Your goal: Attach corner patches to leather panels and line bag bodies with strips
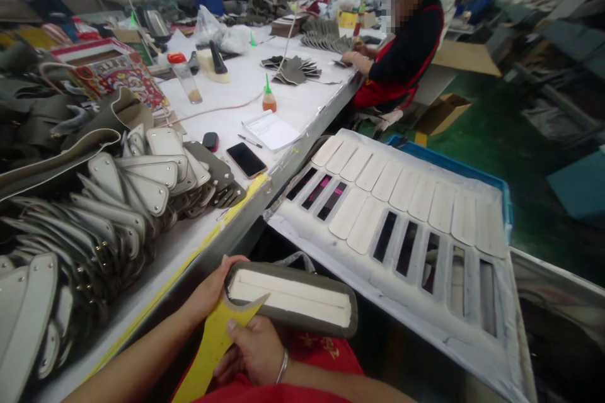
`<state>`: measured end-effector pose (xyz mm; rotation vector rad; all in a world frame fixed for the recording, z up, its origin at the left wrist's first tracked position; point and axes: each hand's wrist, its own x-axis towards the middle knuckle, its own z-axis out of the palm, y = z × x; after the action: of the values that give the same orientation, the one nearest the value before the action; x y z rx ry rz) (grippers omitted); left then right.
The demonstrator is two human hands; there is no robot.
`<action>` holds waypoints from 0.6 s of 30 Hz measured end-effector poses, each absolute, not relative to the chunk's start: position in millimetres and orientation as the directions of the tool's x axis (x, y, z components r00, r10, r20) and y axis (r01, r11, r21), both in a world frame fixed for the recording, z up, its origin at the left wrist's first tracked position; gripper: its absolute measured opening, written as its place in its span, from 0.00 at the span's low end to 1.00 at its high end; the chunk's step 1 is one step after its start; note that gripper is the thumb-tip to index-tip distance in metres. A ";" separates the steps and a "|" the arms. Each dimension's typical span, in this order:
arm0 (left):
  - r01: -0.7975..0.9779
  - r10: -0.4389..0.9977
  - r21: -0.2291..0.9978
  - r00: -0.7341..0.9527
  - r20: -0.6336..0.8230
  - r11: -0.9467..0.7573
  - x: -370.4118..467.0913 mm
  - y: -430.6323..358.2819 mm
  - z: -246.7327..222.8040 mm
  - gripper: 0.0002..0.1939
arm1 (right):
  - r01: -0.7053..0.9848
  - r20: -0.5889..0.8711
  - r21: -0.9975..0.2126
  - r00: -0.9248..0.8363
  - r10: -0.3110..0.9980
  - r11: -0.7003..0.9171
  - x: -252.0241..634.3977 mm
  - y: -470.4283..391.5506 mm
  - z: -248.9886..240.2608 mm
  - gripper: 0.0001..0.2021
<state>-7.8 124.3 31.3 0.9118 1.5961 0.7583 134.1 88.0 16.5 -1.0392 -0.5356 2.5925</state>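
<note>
Clock: we read twelve as the far top, from the middle of our view.
Block: an olive-edged block (pixel 290 296) with a whitish face lies at six o'clock, tilted slightly, its right end lower.
Left hand: at seven, our left hand (pixel 222 280) is curled around the block's left end; we cannot see all its fingers.
Right hand: between six and seven, our right hand (pixel 258 346) pinches a yellow strip (pixel 210 334), thumb on top, the other fingers folded beneath.
Yellow strip: its curved, notched end overlaps the block's left part, one point reaching toward one o'clock.
Board: at four we have a white board (pixel 307 240) with pale panels (pixel 399 184) and dark slots.
Tabletop: from eight to twelve runs our white tabletop (pixel 231 91), bearing heaped grey pieces (pixel 127 223) toward nine, a phone (pixel 246 159) near ten, and a notepad (pixel 273 131) and green-tipped bottle (pixel 269 102) at eleven.
Neighbour: at one, a co-worker (pixel 406 31) in a red apron sits beside the tabletop.
</note>
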 end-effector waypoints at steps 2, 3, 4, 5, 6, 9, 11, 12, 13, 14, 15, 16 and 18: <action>0.267 0.881 0.839 -0.141 -0.452 0.473 -4.8 125.7 31.0 0.33 | -0.131 -0.602 -0.447 -0.688 0.406 -0.885 136.3 87.9 16.7 0.39; 0.328 0.890 0.828 -0.159 -0.427 0.455 -3.6 126.6 30.7 0.33 | -0.131 -0.606 -0.450 -0.682 0.410 -0.883 137.4 87.9 16.8 0.39; 0.385 0.898 0.811 -0.177 -0.403 0.440 -2.5 127.6 30.4 0.33 | -0.132 -0.609 -0.455 -0.675 0.416 -0.881 138.3 88.0 17.0 0.38; 0.437 0.903 0.791 -0.196 -0.382 0.429 -1.7 128.7 30.4 0.32 | -0.135 -0.612 -0.462 -0.667 0.425 -0.877 138.9 88.2 17.2 0.38; 0.480 0.906 0.769 -0.211 -0.366 0.422 -1.2 129.9 31.0 0.32 | -0.140 -0.614 -0.469 -0.657 0.436 -0.872 139.0 88.3 17.3 0.36; 0.560 0.917 0.727 -0.214 -0.336 0.397 0.4 132.8 37.1 0.28 | -0.148 -0.627 -0.484 -0.629 0.460 -0.863 136.7 87.3 18.2 0.32; 0.647 0.946 0.693 -0.174 -0.272 0.318 2.2 133.7 42.4 0.26 | -0.142 -0.654 -0.465 -0.610 0.448 -0.874 134.5 85.2 18.6 0.29; 0.709 0.967 0.662 -0.121 -0.224 0.242 3.2 133.8 44.0 0.25 | -0.137 -0.669 -0.449 -0.604 0.434 -0.883 133.8 83.8 18.2 0.27; 0.771 0.983 0.619 -0.052 -0.175 0.151 4.1 134.0 44.1 0.25 | -0.131 -0.679 -0.433 -0.604 0.418 -0.892 133.5 82.4 17.0 0.25; 0.823 0.990 0.566 0.036 -0.135 0.047 4.7 134.3 42.7 0.23 | -0.123 -0.684 -0.423 -0.607 0.405 -0.898 133.7 81.0 15.0 0.23; 0.855 0.988 0.517 0.104 -0.117 -0.029 5.2 134.8 39.9 0.22 | -0.118 -0.676 -0.431 -0.615 0.407 -0.895 134.2 79.6 12.2 0.21; 0.872 0.983 0.484 0.145 -0.112 -0.073 5.4 135.6 36.3 0.21 | -0.113 -0.668 -0.457 -0.612 0.424 -0.883 134.9 78.3 8.8 0.20; 0.890 0.979 0.445 0.169 -0.118 -0.100 5.3 137.7 28.9 0.19 | -0.095 -0.646 -0.539 -0.590 0.483 -0.837 136.0 76.0 1.3 0.18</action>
<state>5.3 137.7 28.9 2.0384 1.7657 0.2892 136.0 76.0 1.3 -1.1956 -0.6569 2.4501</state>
